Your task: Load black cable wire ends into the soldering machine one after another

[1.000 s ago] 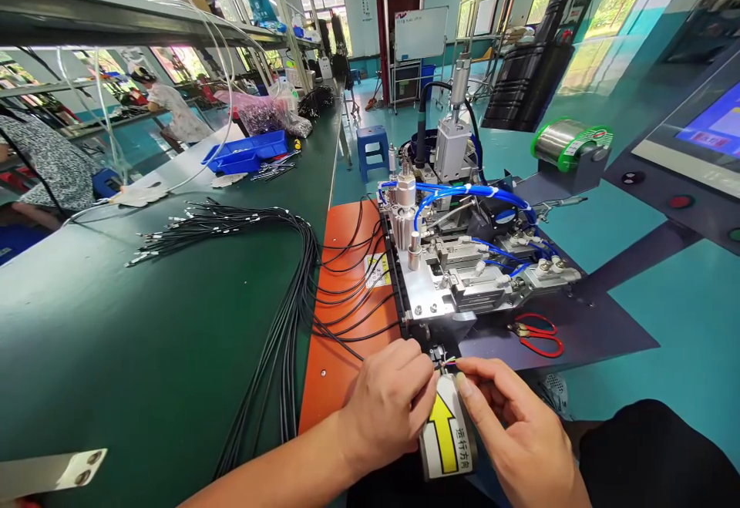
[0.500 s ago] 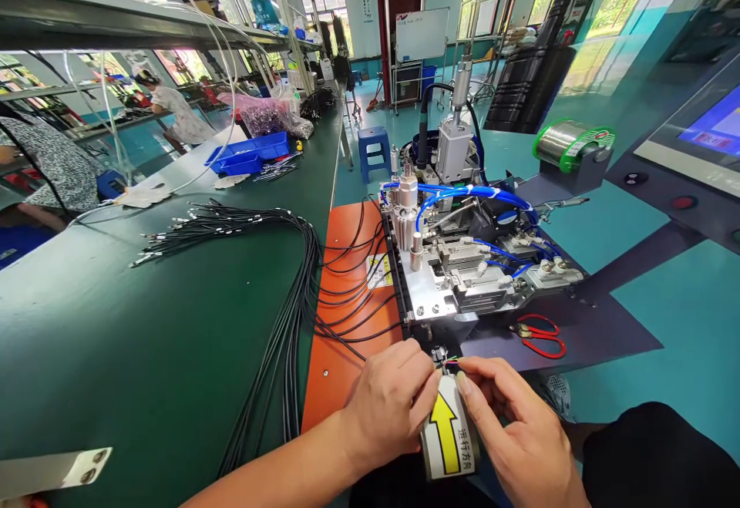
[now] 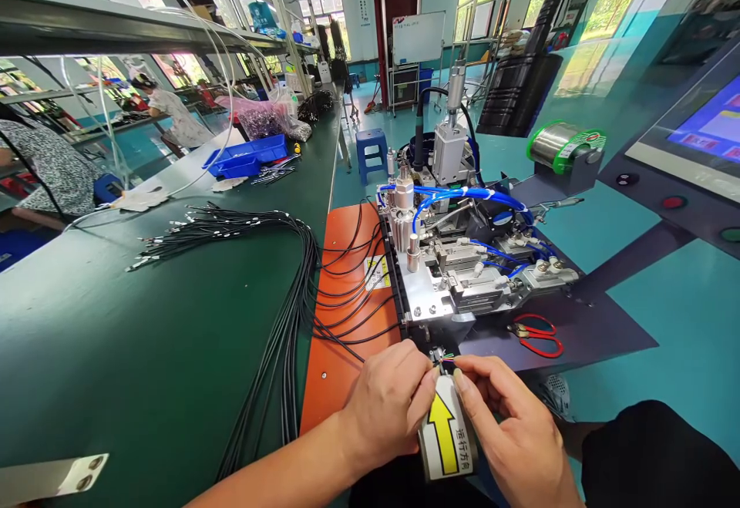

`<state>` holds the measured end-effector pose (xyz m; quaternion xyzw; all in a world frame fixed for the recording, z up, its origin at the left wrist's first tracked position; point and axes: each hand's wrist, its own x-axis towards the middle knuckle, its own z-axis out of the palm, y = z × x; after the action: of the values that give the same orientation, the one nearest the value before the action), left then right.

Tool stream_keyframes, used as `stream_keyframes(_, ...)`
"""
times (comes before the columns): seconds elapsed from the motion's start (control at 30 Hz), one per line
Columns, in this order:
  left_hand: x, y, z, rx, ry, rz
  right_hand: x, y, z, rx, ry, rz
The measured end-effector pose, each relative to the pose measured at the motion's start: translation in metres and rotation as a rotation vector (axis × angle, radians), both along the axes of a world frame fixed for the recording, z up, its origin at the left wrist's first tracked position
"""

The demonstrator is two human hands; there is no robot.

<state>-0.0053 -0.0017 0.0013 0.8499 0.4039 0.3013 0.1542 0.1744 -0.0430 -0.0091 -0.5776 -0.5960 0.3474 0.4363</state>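
Note:
My left hand (image 3: 386, 404) and my right hand (image 3: 514, 435) meet at the near edge of the bench, fingers pinched together on the stripped end of a thin cable (image 3: 444, 357) with small coloured wires. The pinch sits just in front of the metal fixture machine (image 3: 456, 277) and above a white label with a yellow arrow (image 3: 444, 435). A bundle of black cables (image 3: 289, 292) runs from the green bench mat across the orange plate (image 3: 341, 323) toward my left hand.
Red-handled snips (image 3: 537, 334) lie right of the machine. A solder spool (image 3: 563, 146), a touchscreen (image 3: 702, 126) and round buttons stand at the right. Blue trays (image 3: 246, 155) sit far back on the green mat (image 3: 116, 323). Other people sit at the left bench (image 3: 52, 161).
Both hands stay pinched on the cable end; the fingers have shifted slightly and the view has moved a little.

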Motion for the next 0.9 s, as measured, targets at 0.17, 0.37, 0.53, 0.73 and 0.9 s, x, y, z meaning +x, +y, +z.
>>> stream_keyframes(0.17,0.0001,0.0000,0.0016,0.003,-0.001,0.003,0.0003,0.0005,-0.0033,-0.021,0.015,-0.002)
stream_keyframes(0.37,0.0003,-0.0002,0.0024,0.000,0.011,-0.002,-0.0011,0.0016,-0.0019,-0.024,0.028,-0.018)
stream_keyframes(0.53,0.0000,0.0000,0.0012,0.002,0.026,0.016,-0.0035,0.0026,-0.0017,0.056,-0.016,-0.007)
stream_keyframes(0.73,-0.0002,0.0002,0.0022,-0.017,0.036,0.020,-0.0046,0.0015,-0.0054,0.228,-0.108,-0.093)
stream_keyframes(0.9,-0.0004,0.0002,0.0018,-0.027,0.047,0.025,-0.0073,0.0008,-0.0023,0.328,-0.150,-0.061)
